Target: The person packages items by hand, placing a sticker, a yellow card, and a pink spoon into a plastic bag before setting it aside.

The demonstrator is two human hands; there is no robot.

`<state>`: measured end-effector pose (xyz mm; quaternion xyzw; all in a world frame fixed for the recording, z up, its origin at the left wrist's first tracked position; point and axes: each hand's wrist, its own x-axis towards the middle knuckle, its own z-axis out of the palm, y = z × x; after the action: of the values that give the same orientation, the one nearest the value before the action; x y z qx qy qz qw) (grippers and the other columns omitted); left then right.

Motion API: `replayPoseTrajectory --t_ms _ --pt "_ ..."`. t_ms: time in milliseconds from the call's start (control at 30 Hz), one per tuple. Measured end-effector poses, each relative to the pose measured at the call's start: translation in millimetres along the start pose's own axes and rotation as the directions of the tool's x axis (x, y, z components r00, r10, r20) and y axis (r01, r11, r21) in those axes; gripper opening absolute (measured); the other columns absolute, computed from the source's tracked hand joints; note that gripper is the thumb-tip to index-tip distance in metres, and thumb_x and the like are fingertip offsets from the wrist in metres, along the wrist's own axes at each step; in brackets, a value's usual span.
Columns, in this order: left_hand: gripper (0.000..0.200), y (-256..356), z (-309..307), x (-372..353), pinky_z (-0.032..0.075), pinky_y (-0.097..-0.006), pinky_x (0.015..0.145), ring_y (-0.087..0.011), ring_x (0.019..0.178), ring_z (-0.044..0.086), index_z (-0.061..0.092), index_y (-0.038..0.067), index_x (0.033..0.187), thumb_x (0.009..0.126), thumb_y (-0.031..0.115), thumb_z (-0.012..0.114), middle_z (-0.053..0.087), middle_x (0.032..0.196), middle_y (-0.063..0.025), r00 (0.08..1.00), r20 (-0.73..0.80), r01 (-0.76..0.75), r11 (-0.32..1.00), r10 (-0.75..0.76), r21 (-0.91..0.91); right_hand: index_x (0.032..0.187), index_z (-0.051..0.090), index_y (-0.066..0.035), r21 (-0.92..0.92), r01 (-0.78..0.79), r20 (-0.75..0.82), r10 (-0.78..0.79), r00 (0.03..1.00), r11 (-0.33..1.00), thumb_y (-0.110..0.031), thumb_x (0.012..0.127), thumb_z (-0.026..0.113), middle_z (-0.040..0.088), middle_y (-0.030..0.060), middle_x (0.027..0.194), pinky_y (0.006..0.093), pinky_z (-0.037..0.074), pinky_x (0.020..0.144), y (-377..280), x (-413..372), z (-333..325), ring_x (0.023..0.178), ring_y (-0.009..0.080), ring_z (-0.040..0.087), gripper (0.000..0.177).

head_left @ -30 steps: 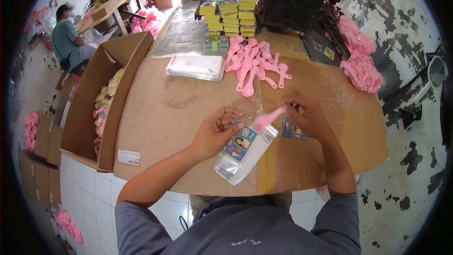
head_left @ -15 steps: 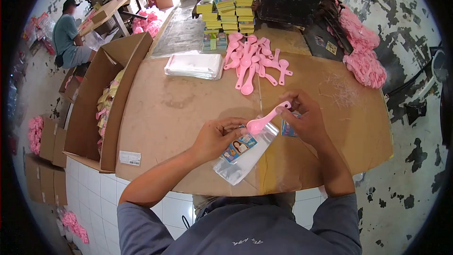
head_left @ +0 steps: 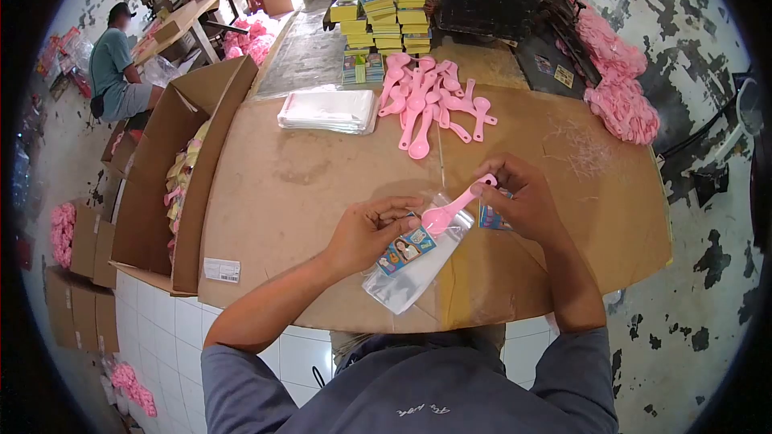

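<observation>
My right hand (head_left: 521, 199) pinches a pink measuring spoon (head_left: 457, 206) by the end of its handle, with the bowl tilted down to the left. My left hand (head_left: 368, 235) has thumb and fingers closed on a colourful printed card (head_left: 407, 251), right beside the spoon's bowl. Both the card and the bowl overlap a clear plastic bag (head_left: 408, 288) lying aslant on the cardboard-covered table (head_left: 305, 193). Partly hidden behind my right hand, more printed cards (head_left: 492, 217) lie on the table.
Pink spoons (head_left: 425, 103) are heaped at the back, beside a stack of clear bags (head_left: 326, 112). Behind them rise stacks of cards (head_left: 412, 20). A tall open carton (head_left: 207, 161) borders the table's left side. A person (head_left: 119, 68) sits further back on the left.
The spoon's bowl sits very slightly lower and further right beside the card. Otherwise both hands keep the same holds and nearly the same places.
</observation>
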<state>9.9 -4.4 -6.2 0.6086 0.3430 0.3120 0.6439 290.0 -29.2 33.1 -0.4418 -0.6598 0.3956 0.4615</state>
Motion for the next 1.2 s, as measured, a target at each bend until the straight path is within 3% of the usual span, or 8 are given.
replayPoseTrajectory --t_ms 200,400,667,800,900,1000,1100,1200 --pt "0.030 1.5 3.8 -0.9 0.057 -0.0247 0.081 -0.0093 0.092 0.069 0.066 -0.003 0.126 0.097 0.005 0.068 0.075 0.106 -0.0093 1.000 -0.011 -0.021 0.999 0.022 0.034 0.113 0.059 -0.001 0.175 0.006 -0.282 0.044 0.958 0.985 0.000 0.090 0.072 0.064 0.0028 0.095 0.0252 0.052 0.077 -6.3 2.9 13.0 0.086 0.0078 0.061 0.026" --pt "0.031 6.4 1.6 -2.1 0.058 -0.0248 0.081 -0.0095 0.093 0.069 0.066 -0.003 0.127 0.097 0.004 0.069 0.075 0.108 -0.0106 1.000 -0.018 -0.004 1.000 0.004 -0.006 0.112 0.058 -0.001 0.137 -0.027 -0.135 0.045 0.990 0.990 0.000 0.089 0.072 0.064 0.0038 0.095 0.0256 0.052 0.076 -1.3 2.4 10.1 0.085 0.0084 0.062 0.027" --pt "0.029 -3.6 5.3 -1.0 0.057 -0.0241 0.079 -0.0074 0.091 0.068 0.067 -0.003 0.126 0.100 0.011 0.067 0.075 0.106 -0.0063 1.000 0.002 -0.030 0.993 0.030 0.113 0.117 0.056 -0.002 0.115 -0.027 -0.142 0.043 0.989 0.993 -0.001 0.092 0.071 0.067 0.0056 0.098 0.0261 0.052 0.075 -7.8 -1.9 28.8 0.085 0.0092 0.064 0.029" --pt "0.026 2.6 6.8 -1.5 0.055 -0.0244 0.080 -0.0082 0.092 0.067 0.067 -0.003 0.122 0.100 0.010 0.066 0.074 0.106 -0.0063 0.999 0.000 -0.038 0.998 0.038 -0.057 0.123 0.058 0.000 0.047 -0.057 -0.035 0.059 0.998 0.997 -0.004 0.096 0.067 0.069 0.0090 0.108 0.0295 0.052 0.083 10.8 -7.3 43.0 0.096 0.0154 0.066 0.029" --pt "0.026 -2.9 1.7 2.0 0.054 -0.0249 0.082 -0.0083 0.094 0.066 0.066 -0.002 0.123 0.101 0.012 0.066 0.074 0.106 -0.0063 0.997 0.034 -0.061 0.982 0.068 -0.178 0.123 0.063 -0.001 -0.061 0.158 0.124 -0.150 0.981 0.986 -0.007 0.096 0.067 0.067 0.0108 0.117 0.0347 0.050 0.094 -2.6 -2.8 39.4 0.110 0.0212 0.063 0.028" --pt "0.031 3.0 -1.6 -0.7 0.053 -0.0259 0.084 -0.0084 0.096 0.066 0.062 0.000 0.129 0.101 0.013 0.065 0.073 0.106 -0.0063 0.992 0.123 -0.006 0.977 0.033 -0.213 0.118 0.069 -0.003 0.097 0.085 0.008 -0.086 0.996 0.992 -0.008 0.095 0.069 0.065 0.0121 0.127 0.0394 0.046 0.101 -25.6 3.3 42.6 0.120 0.0265 0.060 0.024" --pt "0.037 7.2 -0.5 -2.6 0.053 -0.0275 0.088 -0.0093 0.100 0.065 0.056 0.000 0.135 0.102 0.013 0.064 0.072 0.111 -0.0074 0.972 0.227 -0.006 0.972 0.061 -0.234 0.115 0.071 -0.007 -0.227 0.379 0.274 -0.315 0.909 0.897 -0.005 0.091 0.071 0.063 0.0122 0.131 0.0399 0.046 0.101 -37.5 4.3 43.4 0.117 0.0279 0.061 0.024" --pt "0.040 16.2 -0.1 -6.9 0.050 -0.0307 0.100 -0.0133 0.117 0.062 0.051 0.001 0.141 0.103 0.011 0.061 0.067 0.126 -0.0111 0.959 0.253 -0.064 0.965 0.130 -0.254 0.107 0.073 -0.008 -0.213 0.479 0.400 -0.372 0.838 0.851 -0.003 0.087 0.073 0.065 0.0106 0.127 0.0410 0.047 0.100 -59.1 9.8 29.6 0.116 0.0289 0.061 0.021"
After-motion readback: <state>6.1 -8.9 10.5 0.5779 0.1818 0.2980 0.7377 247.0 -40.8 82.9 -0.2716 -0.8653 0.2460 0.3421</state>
